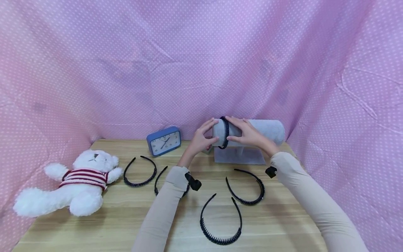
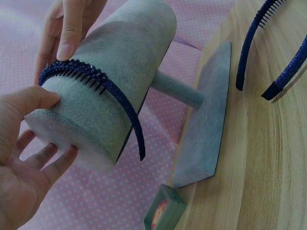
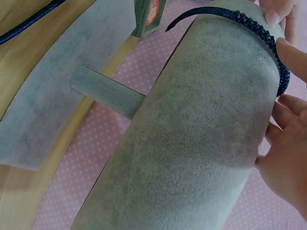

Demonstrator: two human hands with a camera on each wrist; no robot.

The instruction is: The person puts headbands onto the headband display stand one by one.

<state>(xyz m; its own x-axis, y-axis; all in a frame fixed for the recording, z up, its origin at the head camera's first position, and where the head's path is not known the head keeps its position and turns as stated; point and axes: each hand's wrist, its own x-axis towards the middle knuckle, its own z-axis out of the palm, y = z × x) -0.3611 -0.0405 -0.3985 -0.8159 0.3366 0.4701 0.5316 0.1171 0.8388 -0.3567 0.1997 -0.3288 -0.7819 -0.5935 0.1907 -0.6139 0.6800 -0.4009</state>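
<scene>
A dark beaded headband [image 1: 225,132] with comb teeth sits around the left part of a grey plush roll on a display stand [image 1: 262,131]. Its bare lower end [image 2: 139,148] hangs off the roll. My left hand [image 1: 202,138] grips the roll's left end, with the thumb on its side and the other fingers bent against the end face. From the other side my right hand [image 1: 248,134] spans the roll, thumb and fingers spread, fingertips right at the headband's edge. The far side of the headband is hidden.
Several dark headbands lie on the wooden table, one [image 1: 221,241] nearest me and one [image 1: 262,190] before the stand. A blue clock [image 1: 164,141] stands at the back. Left lies a white plush bear [image 1: 85,196]. A small green box [image 2: 165,207] is beside the stand base.
</scene>
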